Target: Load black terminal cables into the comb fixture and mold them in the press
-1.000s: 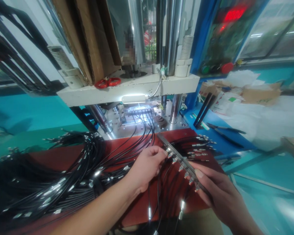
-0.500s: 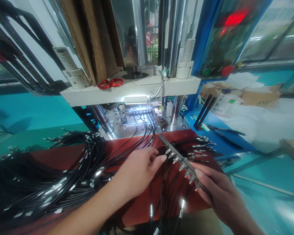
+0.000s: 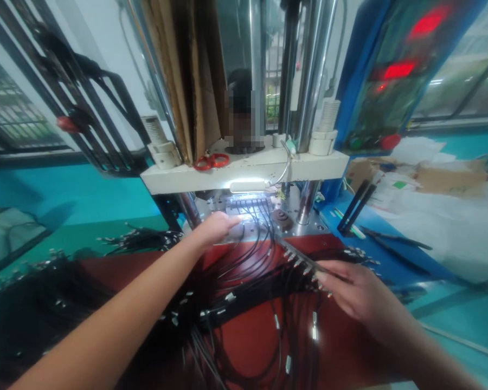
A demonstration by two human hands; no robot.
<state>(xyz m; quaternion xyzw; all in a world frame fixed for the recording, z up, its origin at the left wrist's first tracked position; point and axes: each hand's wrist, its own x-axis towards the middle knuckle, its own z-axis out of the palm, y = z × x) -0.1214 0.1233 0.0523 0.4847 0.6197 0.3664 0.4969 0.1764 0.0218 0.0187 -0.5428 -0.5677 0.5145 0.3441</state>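
A: Lamp [image 3: 250,187] as clock centre. Left hand [image 3: 217,227]?
B: Between 7 and 8, over the front of the press bed [image 3: 309,226]. Right hand [image 3: 350,287] at 4, holding the connector strip [image 3: 299,254], which slants toward the bed.
A: Cables?
B: Heap [image 3: 65,309] at 8; others run from bed onto the mat [image 3: 252,341], 6 o'clock.
A: Upper part?
B: Scissors [image 3: 211,161] at 10, on the crossbeam [image 3: 187,184]; cardboard [image 3: 183,70] behind, 11.
A: Right?
B: Side table [image 3: 425,265] at 3, hand tool [image 3: 394,246] on it, bags [image 3: 459,219] beyond. Control panel [image 3: 390,92] at 2.
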